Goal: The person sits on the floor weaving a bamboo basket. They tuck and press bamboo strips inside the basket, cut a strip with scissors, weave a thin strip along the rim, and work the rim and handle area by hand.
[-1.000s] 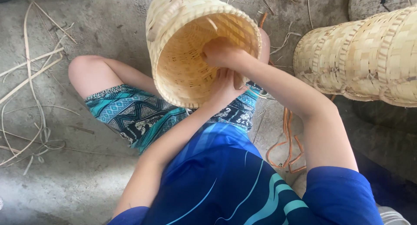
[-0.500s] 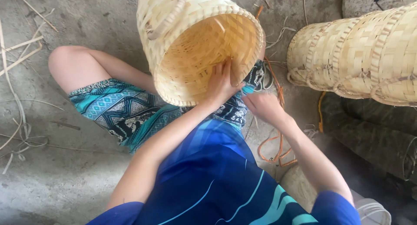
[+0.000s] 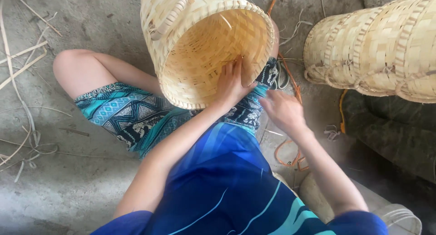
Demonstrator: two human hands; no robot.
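Note:
A round woven bamboo basket [image 3: 181,30] lies tilted on my lap, its open mouth facing me. My left hand [image 3: 231,83] grips its lower rim, fingers inside and thumb outside. My right hand [image 3: 282,110] hovers to the right of the basket, off it, fingers loosely apart and holding nothing, above my patterned teal shorts [image 3: 131,114] and near orange cords [image 3: 290,155] on the floor.
A stack of similar woven baskets [image 3: 377,53] lies on its side at the right. Loose bamboo strips [image 3: 22,58] are scattered on the concrete floor at the left. A white round object [image 3: 399,217] sits at the bottom right.
My right hand has come off the basket rim and dropped down to the right. My left hand stays on the rim, and the basket has turned slightly.

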